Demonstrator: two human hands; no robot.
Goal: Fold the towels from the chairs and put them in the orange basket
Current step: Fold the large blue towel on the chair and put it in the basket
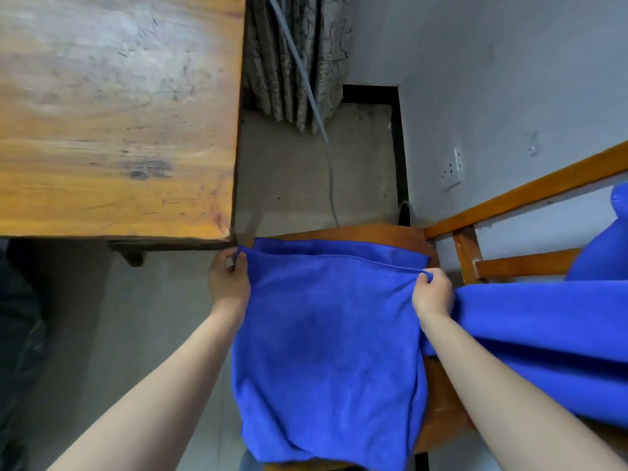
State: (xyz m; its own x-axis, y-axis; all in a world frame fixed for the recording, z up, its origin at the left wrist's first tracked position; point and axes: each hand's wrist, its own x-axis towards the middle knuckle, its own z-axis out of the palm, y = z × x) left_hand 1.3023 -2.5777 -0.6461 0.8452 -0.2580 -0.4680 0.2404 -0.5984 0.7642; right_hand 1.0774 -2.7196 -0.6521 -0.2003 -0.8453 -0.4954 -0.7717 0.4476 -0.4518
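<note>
Both arms bare, stretched forward. Left forearm runs up from 7 o'clock; left hand [228,283] sits at about 8 o'clock of centre, back to camera, thumb and fingers curled, pinching a corner of the towel [326,334]. Right forearm runs up from 5 o'clock; right hand [432,294] at 4 o'clock, fingers curled, pinching the towel's top edge. Hands well apart, roughly level.

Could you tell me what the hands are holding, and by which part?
Both hold the blue towel over the chair seat: the left hand pinches its far left corner, the right hand its far edge near the right corner.
</note>
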